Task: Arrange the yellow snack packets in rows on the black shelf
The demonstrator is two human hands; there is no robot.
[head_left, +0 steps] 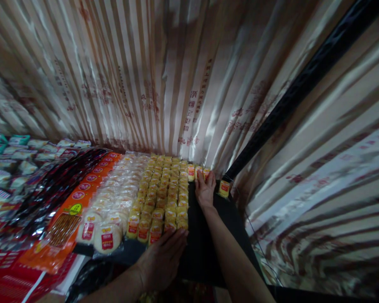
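My left hand lies flat with its fingers stretched out, the fingertips against the near end of several rows of small yellow packets on a black shelf surface. My right hand reaches to the far end of the shelf. Its fingers rest on the small yellow-and-red packets standing by the curtain. One lone yellow packet stands just right of that hand.
Round white packets with red labels fill the rows left of the yellow ones. Further left lie orange packs, dark glossy packs and pale wrapped goods. A striped satin curtain hangs behind, crossed by a black pole at right.
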